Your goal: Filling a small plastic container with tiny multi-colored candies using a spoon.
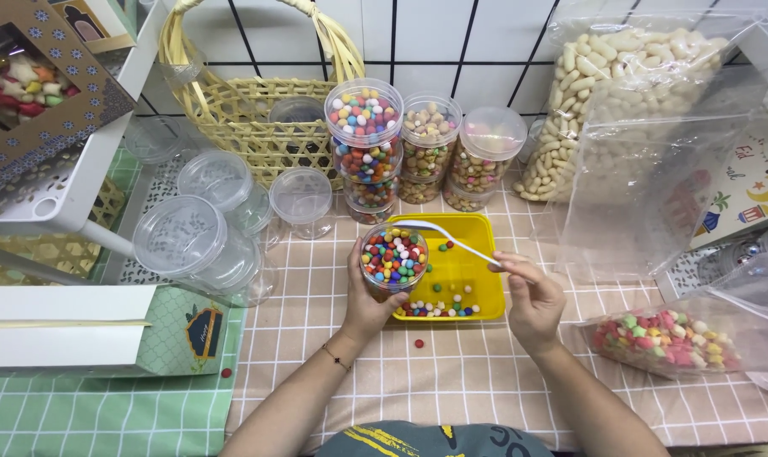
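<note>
Jar of coloured candies (393, 258): small clear tub, nearly full, held upright over the left edge of the yellow tray.
Table (452, 372): covered with a beige checked cloth, a green checked cloth at its left.
Woven basket (253, 110): stands at the back, against the tiled wall.
Bag of pale nuts (612, 93): large clear bag, back right.
Stacked filled jars (426, 152): three columns just behind the tray.
Empty lidded jars (202, 233): clustered left of the tray.
Yellow tray (464, 279): square, loose candies lie in it.
Left hand (369, 300): fingers wrapped around the jar.
Right hand (532, 296): fingers pinch the handle of the white spoon.
White spoon (439, 234): bowl over the jar's mouth.
</note>
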